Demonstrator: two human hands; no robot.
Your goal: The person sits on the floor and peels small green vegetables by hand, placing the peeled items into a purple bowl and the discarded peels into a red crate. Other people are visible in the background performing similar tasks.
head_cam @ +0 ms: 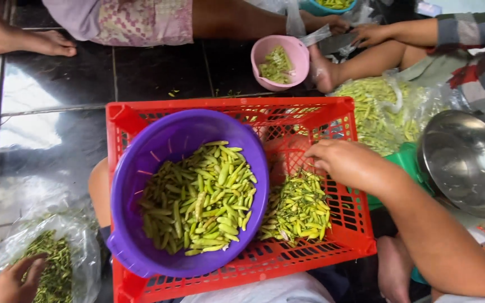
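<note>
- Work in hand: sorting or trimming of green pods over a red slatted crate (360, 238) held at the person's lap.
- Right hand (346, 163): rests palm-down inside the crate, just above the loose heap of pods (298, 210); fingers curled toward the crate floor. Whether they pinch a pod cannot be told — the fingertips are hidden under the hand.
- Left hand (9, 280): at the lower left, fingers spread and slack, lying in the clear plastic bag (79, 235) on its dark green trimmings (54, 266). No firm grasp shows.
- Progress, as judged: the purple basin (124, 185) sitting in the crate is well filled with pale green pods (203, 199), so a good share looks done. The heap in the crate is smaller. A large supply of pods in clear plastic (377, 112) lies beyond the crate, so much appears left.
- Other containers: a steel bowl (470, 163) to the right, interior seemingly bare; a pink bowl (296, 53) on the dark tiled floor (57, 129) with a small portion of cut green pieces; a teal bowl (315, 8) at the top edge, contents only partly seen.
- Other persons: a co-worker's hand (371, 33) at the top right, near the pink bowl — bare feet and legs of others beside it.
</note>
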